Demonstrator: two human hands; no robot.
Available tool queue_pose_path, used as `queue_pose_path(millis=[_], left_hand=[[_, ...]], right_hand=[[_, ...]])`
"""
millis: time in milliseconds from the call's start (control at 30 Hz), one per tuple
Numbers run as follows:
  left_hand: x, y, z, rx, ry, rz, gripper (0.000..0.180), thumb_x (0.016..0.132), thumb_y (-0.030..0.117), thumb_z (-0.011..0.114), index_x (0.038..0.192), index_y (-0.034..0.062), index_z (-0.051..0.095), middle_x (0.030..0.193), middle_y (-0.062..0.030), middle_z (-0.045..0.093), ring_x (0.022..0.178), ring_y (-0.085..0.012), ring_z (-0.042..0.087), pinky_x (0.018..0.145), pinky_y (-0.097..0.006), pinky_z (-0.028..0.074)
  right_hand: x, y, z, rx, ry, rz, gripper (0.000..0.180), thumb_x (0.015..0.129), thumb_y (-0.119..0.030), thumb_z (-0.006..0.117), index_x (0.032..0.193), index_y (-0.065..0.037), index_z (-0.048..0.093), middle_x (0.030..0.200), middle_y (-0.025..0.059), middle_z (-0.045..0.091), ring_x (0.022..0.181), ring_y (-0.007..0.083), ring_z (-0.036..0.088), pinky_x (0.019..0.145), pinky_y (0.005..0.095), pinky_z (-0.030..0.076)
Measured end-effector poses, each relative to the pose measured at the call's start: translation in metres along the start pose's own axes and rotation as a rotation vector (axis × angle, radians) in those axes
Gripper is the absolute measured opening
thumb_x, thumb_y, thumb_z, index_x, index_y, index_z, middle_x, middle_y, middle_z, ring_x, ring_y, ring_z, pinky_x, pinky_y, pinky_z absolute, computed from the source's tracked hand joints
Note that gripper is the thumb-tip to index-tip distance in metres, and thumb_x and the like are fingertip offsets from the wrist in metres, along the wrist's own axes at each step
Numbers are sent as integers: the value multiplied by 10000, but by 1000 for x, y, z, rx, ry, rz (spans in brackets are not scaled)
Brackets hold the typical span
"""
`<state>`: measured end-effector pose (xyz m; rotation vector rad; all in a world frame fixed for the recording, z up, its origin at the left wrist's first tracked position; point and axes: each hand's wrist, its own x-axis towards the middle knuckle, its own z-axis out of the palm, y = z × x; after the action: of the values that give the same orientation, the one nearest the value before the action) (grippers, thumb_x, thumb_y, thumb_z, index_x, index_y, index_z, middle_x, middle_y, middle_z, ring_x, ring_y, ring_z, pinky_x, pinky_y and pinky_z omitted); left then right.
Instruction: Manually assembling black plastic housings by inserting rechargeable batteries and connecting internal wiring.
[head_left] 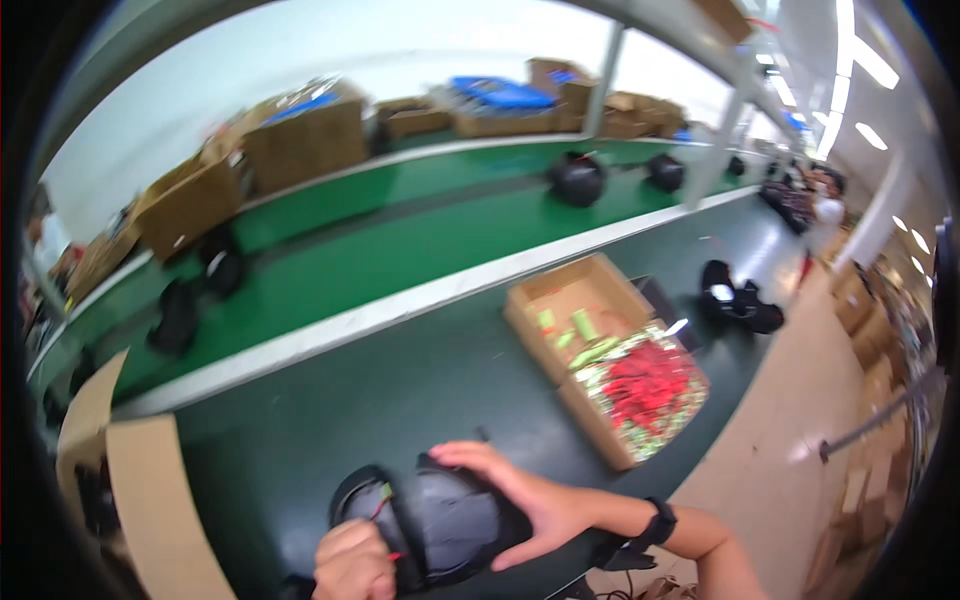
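Head view. Low centre of the frame: a black, rounded plastic shell part (440,520) with a small green connector and thin red wire at its left side lay on the dark green work surface (330,420), held between both hands. The right hand (530,505) came in from the lower right, a black wrist device on its forearm; its fingers were spread flat over the shell's upper right edge, thumb below, gripping it. The left hand (355,565), at the bottom edge, was curled closed against the shell's lower left, near the red wire; whether it pinched the wire could not be told.

Right of centre: an open cardboard box (560,300) with green pieces, and just beside it a second cardboard tray of red and green small parts (650,390). Across the upper frame: a green conveyor belt (400,240) carrying black rounded units (577,180).

Judgement: wiring or fitting work on the shell appeared to be in hand. The next move would call for steadying the shell with the right hand while the left managed the wire and connector with fine control.
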<state>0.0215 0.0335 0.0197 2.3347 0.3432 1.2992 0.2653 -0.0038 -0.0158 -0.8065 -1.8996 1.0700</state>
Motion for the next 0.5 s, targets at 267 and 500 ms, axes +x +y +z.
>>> queue_pose_path(millis=[267,500], left_hand=[[-10,-5,10,-238,-11,-69,359,975,237,467,676,45,411,550,-40,397,462,-215,409,447,-337,339],[-11,-2,8,-250,-15,-94,381,983,278,462,681,55,399,542,-28,400,456,-208,403,441,-326,340]], right_hand=[[18,21,45,298,202,94,619,886,-195,558,1414,2,301,1485,189,279,1396,311,248,1131,398,201],[23,14,48,265,266,106,502,923,-194,463,1365,32,392,1425,190,390,1358,309,330,1116,391,243]])
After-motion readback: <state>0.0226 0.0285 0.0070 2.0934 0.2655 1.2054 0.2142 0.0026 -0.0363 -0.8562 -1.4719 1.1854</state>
